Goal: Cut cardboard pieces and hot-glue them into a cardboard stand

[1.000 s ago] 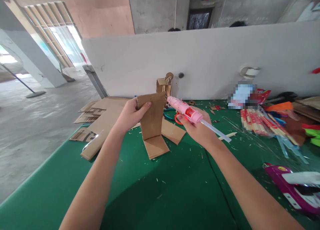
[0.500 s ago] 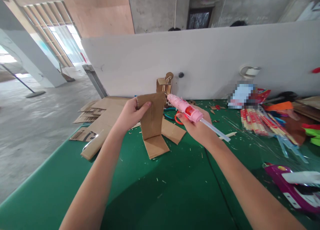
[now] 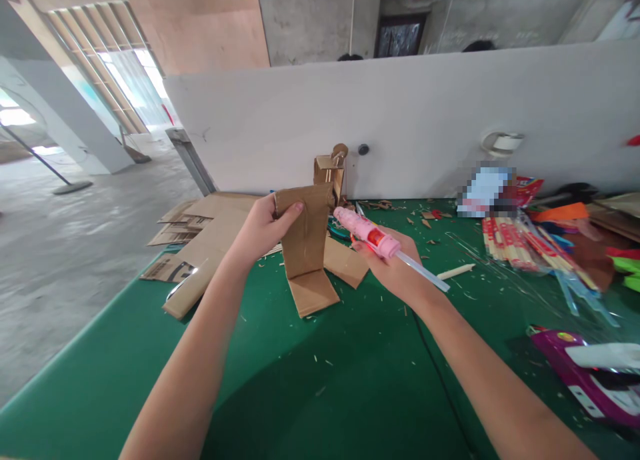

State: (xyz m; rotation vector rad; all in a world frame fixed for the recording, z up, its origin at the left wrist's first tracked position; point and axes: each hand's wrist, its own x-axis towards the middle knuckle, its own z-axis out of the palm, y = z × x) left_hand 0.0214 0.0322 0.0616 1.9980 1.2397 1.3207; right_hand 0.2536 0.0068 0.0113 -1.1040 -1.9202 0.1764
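My left hand (image 3: 270, 225) grips the upper left edge of a bent cardboard piece (image 3: 306, 240), thumb on the near face. Its tall panel stands upright and its short lower flap lies toward me on the green table. In my right hand (image 3: 400, 263) is a pink hot glue gun (image 3: 367, 232), with a clear glue stick (image 3: 424, 271) poking out of its rear. The nozzle end is close to the right edge of the tall panel; whether it touches cannot be made out. Behind the panel, partly hidden, stands a small cardboard construction (image 3: 329, 169) with a round disc on top.
Flat cardboard sheets (image 3: 220, 213) lie at the left. A loose cardboard piece (image 3: 345, 261) and teal-handled scissors or pliers (image 3: 340, 231) sit behind the work. Packed wooden sticks (image 3: 507, 243), a phone (image 3: 484, 191) and a purple-and-white device (image 3: 585, 373) are at the right. A dark cord (image 3: 440, 373) crosses the table (image 3: 280, 393).
My right hand has lowered the glue gun along the panel's right edge, its nozzle dropping from the top corner. My left hand and the cardboard stay nearly still.
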